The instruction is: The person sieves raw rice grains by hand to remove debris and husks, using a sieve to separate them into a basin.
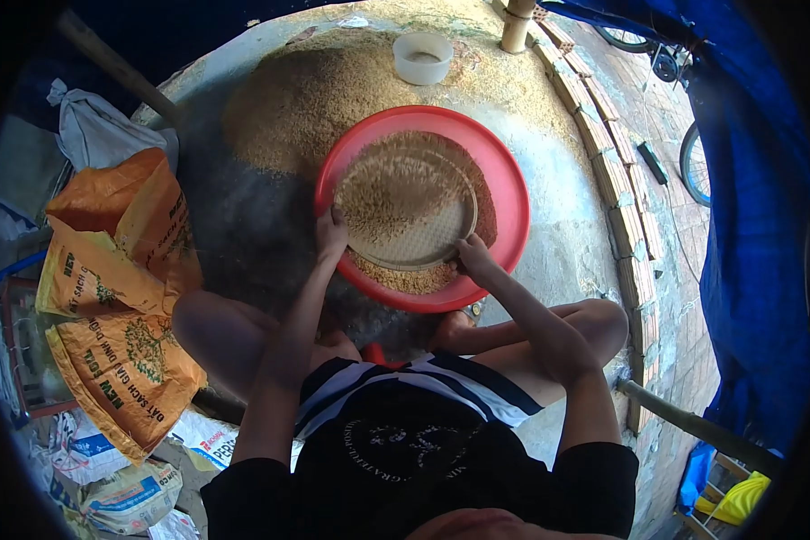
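Note:
A round sieve point(427, 243) with a mesh bottom is held over a wide red basin point(513, 198). Brown grainy material point(391, 184), blurred by motion, covers the sieve's left and upper part; bare mesh shows at its lower right. My left hand point(332, 232) grips the sieve's left rim, and my right hand point(472, 256) grips its lower right rim. Below the sieve, more grains point(409, 281) lie in the basin. The undersides of my fingers are hidden.
Loose grain or husks point(288, 99) are heaped on the floor beyond the basin, beside a translucent tub point(423, 59). Orange sacks point(126, 360) lie at the left. A brick row point(616, 189) curves along the right, near a blue tarp point(756, 243). My crossed legs border the basin.

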### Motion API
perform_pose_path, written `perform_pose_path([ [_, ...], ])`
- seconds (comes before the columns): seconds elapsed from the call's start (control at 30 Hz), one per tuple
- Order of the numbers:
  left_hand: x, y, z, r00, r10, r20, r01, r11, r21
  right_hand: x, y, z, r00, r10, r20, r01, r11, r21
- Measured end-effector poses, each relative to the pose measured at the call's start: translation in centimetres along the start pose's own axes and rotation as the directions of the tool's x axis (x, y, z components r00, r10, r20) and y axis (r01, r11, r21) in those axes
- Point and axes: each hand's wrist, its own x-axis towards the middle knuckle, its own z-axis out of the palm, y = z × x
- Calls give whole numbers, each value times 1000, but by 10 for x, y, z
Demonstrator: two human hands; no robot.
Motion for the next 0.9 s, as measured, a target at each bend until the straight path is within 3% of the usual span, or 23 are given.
perform_pose_path([
  [0.03,-1,-1,0,1000,0,2,0,1000,2,3,5,-2,999,27,34,-27,999,20],
  [0.1,3,8,-6,987,-142,70,138,988,63,4,5,-8,997,48,62,-51,998,46],
  [0.17,9,26,-20,997,-75,18,74,996,58,-1,-7,-8,993,70,93,-77,994,71],
  [0.23,9,61,-43,1000,-13,-28,15,998,54,-15,-26,-7,986,-159,-54,160,987,23],
  [0.27,8,90,-61,997,14,-71,-22,992,-124,-24,-36,-6,986,-160,-56,161,987,22],
  [0.3,9,106,-71,992,33,-118,-67,952,-298,-34,-46,-5,917,-390,-83,390,920,-17],
  [0.33,10,110,-72,993,32,-118,-67,951,-302,-38,-50,-4,796,-597,-98,594,802,-62],
  [0.4,12,111,-74,967,136,-217,-214,894,-393,-34,-48,-2,814,-574,-89,571,819,-53],
  [0.43,16,96,-65,968,132,-215,-209,896,-393,-31,-45,-1,829,-553,-82,551,833,-41],
  [0.47,22,64,-47,977,127,-173,-175,938,-299,-26,-39,-1,831,-550,-81,549,835,-40],
  [0.53,18,17,-15,984,116,-132,-141,970,-198,-10,-21,1,956,-284,-73,281,958,-57],
  [0.57,12,-1,-1,998,30,-51,-35,995,-99,-3,-12,-1,956,-283,-72,280,958,-57],
  [0.6,7,-2,0,998,-65,24,65,998,10,-1,-7,-4,992,-118,-45,116,992,-46],
  [0.63,5,-3,0,998,-64,26,64,998,10,1,-3,-8,999,47,-17,-48,998,-39],
  [0.7,4,3,-2,969,-205,140,203,979,23,-2,-2,-13,997,67,35,-68,998,12],
  [0.73,4,16,-11,969,-205,136,203,979,23,-6,-6,-13,992,88,88,-93,994,61],
  [0.77,4,29,-21,991,-116,63,116,993,2,-11,-10,-12,992,86,90,-91,994,59],
  [0.83,4,69,-45,1000,-21,-15,21,1000,-15,-22,-24,-12,982,-184,-53,186,982,36],
  [0.87,1,91,-58,999,-12,-44,3,983,-183,-30,-32,-12,980,-190,-57,192,981,34],
  [0.9,2,106,-66,997,-6,-74,-20,937,-348,-38,-39,-12,924,-374,-73,376,926,14],
])
